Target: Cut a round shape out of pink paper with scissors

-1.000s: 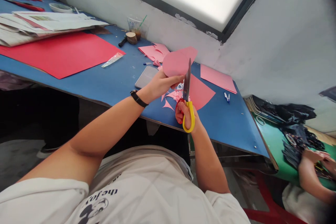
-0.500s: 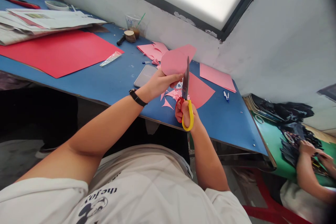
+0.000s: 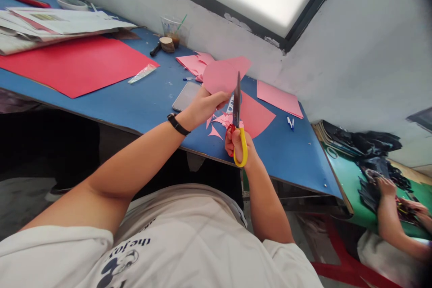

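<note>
My left hand [image 3: 202, 107] pinches a rounded piece of pink paper [image 3: 221, 76] and holds it up over the blue table [image 3: 141, 103]. My right hand [image 3: 238, 144] grips the yellow and red handles of a pair of scissors [image 3: 237, 119]. The blades point up and away and meet the right edge of the held paper. Small pink offcuts [image 3: 218, 126] lie on the table under both hands, next to a darker pink sheet with a curved edge [image 3: 256, 117].
A phone [image 3: 186, 95] lies flat beside my left hand. A large red sheet [image 3: 74, 63], newspapers [image 3: 50, 27], a plastic cup [image 3: 172, 32], more pink sheets [image 3: 278, 98] and a pen [image 3: 290, 122] are on the table. Another person's arm [image 3: 388, 216] works at a green table at right.
My hands, the paper and the scissors have shifted slightly up and left in view. The other person's hand at right has moved left across the green table.
</note>
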{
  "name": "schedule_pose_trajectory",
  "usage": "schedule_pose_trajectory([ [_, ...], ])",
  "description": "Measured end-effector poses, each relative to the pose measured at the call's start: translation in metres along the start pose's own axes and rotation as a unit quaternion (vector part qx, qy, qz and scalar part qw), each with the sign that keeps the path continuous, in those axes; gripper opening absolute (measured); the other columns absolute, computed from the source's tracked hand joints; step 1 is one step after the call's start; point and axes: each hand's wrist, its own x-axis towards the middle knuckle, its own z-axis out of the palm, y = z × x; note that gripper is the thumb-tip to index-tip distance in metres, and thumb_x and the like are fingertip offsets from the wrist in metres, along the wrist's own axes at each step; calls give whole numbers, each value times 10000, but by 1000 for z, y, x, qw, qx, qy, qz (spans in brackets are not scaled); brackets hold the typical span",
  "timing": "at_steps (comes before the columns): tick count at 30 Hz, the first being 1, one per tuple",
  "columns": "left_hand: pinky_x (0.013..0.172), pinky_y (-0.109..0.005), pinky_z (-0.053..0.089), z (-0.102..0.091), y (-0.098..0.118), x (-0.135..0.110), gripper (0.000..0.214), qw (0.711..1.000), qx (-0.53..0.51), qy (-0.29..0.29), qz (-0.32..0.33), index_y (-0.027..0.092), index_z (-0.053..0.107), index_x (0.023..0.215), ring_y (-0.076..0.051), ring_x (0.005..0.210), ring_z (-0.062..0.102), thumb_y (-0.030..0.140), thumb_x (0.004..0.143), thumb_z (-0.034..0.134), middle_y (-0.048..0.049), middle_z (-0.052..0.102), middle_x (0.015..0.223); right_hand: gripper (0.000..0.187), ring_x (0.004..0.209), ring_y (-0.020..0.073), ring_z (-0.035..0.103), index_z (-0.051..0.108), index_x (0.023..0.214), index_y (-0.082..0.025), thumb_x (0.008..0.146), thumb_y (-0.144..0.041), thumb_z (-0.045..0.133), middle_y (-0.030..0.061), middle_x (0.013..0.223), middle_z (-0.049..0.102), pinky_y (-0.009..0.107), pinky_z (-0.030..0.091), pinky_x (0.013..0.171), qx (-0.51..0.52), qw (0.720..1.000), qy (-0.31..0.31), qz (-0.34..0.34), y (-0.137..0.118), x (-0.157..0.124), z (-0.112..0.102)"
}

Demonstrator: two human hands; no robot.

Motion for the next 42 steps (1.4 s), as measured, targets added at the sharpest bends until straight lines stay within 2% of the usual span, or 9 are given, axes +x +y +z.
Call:
schedule_pose_trajectory([
  [6, 646, -328, 419, 1, -7, 3, 460, 1000, -15, 15, 15, 231, 606, 718, -150, 665, 474, 543, 971, 830, -3, 538, 710, 991, 513, 97, 312, 524, 769, -287, 664, -1247, 746, -87, 607, 398, 292, 273, 479, -3, 1000, -13, 0, 0, -1, -1],
  [11, 660, -341, 442, -2, -9, 5, 541, 998, -27, 29, 43, 246, 576, 706, -160, 660, 457, 612, 977, 867, 4, 492, 698, 972, 529, 101, 320, 542, 771, -288, 684, -1230, 765, -85, 618, 391, 285, 315, 498, -2, 1000, -19, 3, 0, -2, -2],
  [17, 693, -375, 534, -3, -9, 4, 546, 998, -27, 38, 37, 256, 643, 737, -201, 697, 557, 701, 959, 871, -27, 576, 724, 970, 542, 116, 344, 565, 789, -292, 659, -1228, 786, -72, 639, 413, 300, 307, 488, 0, 1000, -13, 9, 1, -3, -2],
  [22, 736, -362, 549, -6, -4, 2, 487, 998, -62, -20, 25, 240, 770, 839, -201, 710, 568, 693, 976, 880, -21, 581, 706, 943, 549, 117, 333, 561, 786, -291, 699, -1196, 811, -71, 632, 399, 300, 305, 481, 9, 1000, -18, 9, 3, -2, -3],
  [25, 694, -355, 515, -9, -1, 2, 467, 995, -75, -73, 7, 214, 862, 962, -195, 662, 516, 677, 1019, 848, -2, 520, 658, 908, 535, 109, 343, 511, 751, -288, 769, -1128, 854, -79, 620, 386, 286, 301, 482, 16, 999, -26, 8, 1, -3, -3],
  [27, 655, -366, 495, -9, 1, 2, 503, 992, -81, -101, 1, 198, 877, 980, -193, 633, 495, 696, 1030, 824, -17, 554, 664, 886, 527, 107, 344, 493, 757, -288, 808, -1094, 858, -84, 620, 386, 275, 302, 474, 25, 999, -35, 9, 1, -5, -3],
  [32, 609, -390, 512, -5, 5, 1, 626, 990, -93, -108, -13, 194, 825, 904, -192, 584, 494, 814, 989, 802, -78, 705, 716, 884, 526, 101, 297, 514, 813, -287, 835, -1133, 772, -88, 648, 395, 264, 303, 466, 52, 996, -67, 13, 3, -13, -2],
  [36, 604, -364, 541, -5, 4, -2, 615, 987, -97, -128, -16, 192, 836, 968, -172, 595, 549, 804, 1018, 802, -141, 856, 945, 936, 510, 99, 281, 492, 809, -291, 783, -1196, 731, -96, 641, 374, 271, 281, 459, 71, 994, -79, -3, 8, -16, -2],
  [42, 621, -342, 546, -7, 4, -3, 631, 985, -75, -157, -15, 187, 822, 889, -166, 611, 572, 784, 1068, 723, -121, 825, 861, 906, 520, 96, 266, 518, 836, -282, 850, -1167, 713, -95, 656, 385, 271, 301, 476, 82, 993, -86, -14, 12, -14, -3],
])
